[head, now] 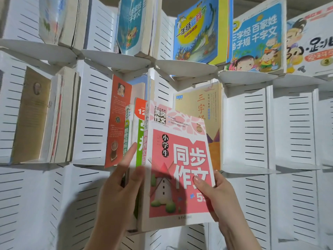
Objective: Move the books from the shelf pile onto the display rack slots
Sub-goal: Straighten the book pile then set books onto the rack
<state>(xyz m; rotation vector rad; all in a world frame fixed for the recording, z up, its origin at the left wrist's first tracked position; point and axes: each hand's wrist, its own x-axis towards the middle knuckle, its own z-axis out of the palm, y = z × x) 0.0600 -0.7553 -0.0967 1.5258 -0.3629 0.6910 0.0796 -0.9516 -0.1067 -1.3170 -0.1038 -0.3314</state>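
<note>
My right hand (216, 195) pinches the pink book (180, 168) by its outer edge. My left hand (117, 186) clasps the spine, forefinger straight, keeping it upright just before the rack (252, 123), ready to slot in.

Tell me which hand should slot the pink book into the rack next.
Likely right: the right hand pinches the pink book at its lower corner, nearer the empty slot, while the left hand holds the other books.
</note>
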